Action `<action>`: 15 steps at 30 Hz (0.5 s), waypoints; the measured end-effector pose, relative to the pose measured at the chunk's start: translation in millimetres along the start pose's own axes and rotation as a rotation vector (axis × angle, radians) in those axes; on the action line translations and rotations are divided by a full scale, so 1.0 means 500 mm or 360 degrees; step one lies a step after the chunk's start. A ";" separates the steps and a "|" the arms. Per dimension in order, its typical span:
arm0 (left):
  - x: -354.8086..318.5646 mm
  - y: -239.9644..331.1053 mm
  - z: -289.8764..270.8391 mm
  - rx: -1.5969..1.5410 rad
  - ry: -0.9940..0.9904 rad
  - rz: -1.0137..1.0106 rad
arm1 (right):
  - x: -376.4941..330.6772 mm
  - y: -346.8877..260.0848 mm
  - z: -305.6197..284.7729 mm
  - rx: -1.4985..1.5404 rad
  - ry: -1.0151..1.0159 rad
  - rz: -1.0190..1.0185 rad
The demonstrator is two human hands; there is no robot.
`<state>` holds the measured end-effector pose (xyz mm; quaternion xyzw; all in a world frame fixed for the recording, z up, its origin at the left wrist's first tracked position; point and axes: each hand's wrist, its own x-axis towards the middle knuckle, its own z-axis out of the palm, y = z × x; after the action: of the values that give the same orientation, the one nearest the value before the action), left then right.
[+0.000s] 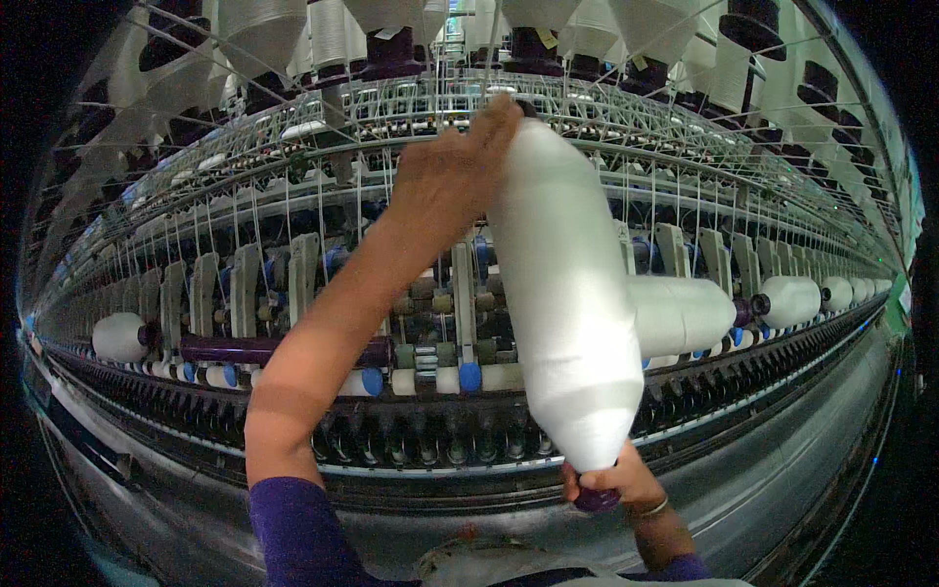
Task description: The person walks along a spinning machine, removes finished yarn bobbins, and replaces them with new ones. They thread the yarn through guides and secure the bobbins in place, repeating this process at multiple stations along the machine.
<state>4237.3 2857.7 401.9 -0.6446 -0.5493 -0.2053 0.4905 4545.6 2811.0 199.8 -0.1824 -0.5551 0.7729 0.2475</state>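
A large white roving bobbin [572,293], wound thick with fibre on a dark purple tube, stands nearly upright in front of me, tilted slightly left at the top. My left hand [452,168] reaches up and grips its top end near the upper creel. My right hand [614,482] clasps the purple tube end sticking out at the bottom. Behind it runs a long spinning frame [411,352] with rows of spindles.
Other full white bobbins [685,313] lie along the frame's ledge to the right, and one [119,337] at the left beside an empty purple tube [245,349]. More white bobbins hang overhead [333,29]. Thin threads run down to the rollers. The grey machine base [782,470] curves below.
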 end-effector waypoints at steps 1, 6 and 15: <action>0.024 -0.011 0.012 0.0104 -0.0066 -0.0097 | 0.010 -0.022 -0.007 -0.0048 -0.0036 0.0010; 0.030 -0.056 0.072 0.0299 -0.0198 -0.0273 | 0.109 -0.131 -0.026 -0.0098 -0.0096 -0.0054; 0.015 -0.032 0.052 -0.0144 -0.0379 -0.0272 | 0.469 -0.318 -0.008 -0.0390 0.0047 -0.0487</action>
<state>4218.0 2882.7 403.2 -0.6368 -0.6467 -0.1930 0.3730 4386.3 2992.8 347.5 -0.1360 -0.6626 0.6500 0.3462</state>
